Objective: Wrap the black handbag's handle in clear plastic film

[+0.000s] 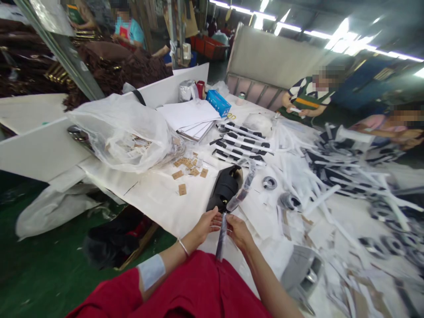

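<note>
In front of my body lies a small black bag (222,187) with gold-coloured fittings, on the white table. A dark strap in clear plastic wrap (221,240) runs from its near end down towards my red top; another wrapped length curves along its right side. My left hand (212,221) is at the bag's near end, its bent fingers closed on the strap from the left. From the right my right hand (236,227) grips the same strap close to the bag. The exact fingertip contact is partly hidden.
Small brown tags (187,165) lie beyond my left hand, beside a large clear plastic bag (129,137). Wrapped black straps (243,143), a coiled strap (269,182) and a grey tape dispenser (303,269) are on the table. Co-workers (306,95) sit across it.
</note>
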{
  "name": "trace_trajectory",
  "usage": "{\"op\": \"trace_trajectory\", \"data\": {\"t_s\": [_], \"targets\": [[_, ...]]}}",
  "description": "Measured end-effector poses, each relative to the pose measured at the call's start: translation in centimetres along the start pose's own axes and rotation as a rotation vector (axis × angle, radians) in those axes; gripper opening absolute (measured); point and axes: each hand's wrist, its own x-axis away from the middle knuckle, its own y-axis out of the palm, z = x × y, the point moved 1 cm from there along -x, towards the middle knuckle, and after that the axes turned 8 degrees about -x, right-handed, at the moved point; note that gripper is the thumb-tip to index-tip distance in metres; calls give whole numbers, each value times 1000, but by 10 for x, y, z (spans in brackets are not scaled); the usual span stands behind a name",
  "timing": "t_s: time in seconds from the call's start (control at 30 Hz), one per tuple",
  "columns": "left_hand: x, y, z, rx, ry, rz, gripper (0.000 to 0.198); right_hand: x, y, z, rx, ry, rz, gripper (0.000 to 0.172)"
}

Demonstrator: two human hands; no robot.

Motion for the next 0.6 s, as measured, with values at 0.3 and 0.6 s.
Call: {"op": "trace_trajectory", "data": {"t_s": [0.3, 0.6], "targets": [[2, -4, 6, -618, 353, 253, 21, 0, 12, 8, 131, -163, 19, 29], [-5, -16, 4, -1723, 1131, 438, 24, -35, 19, 32, 154, -299, 169, 17]]}}
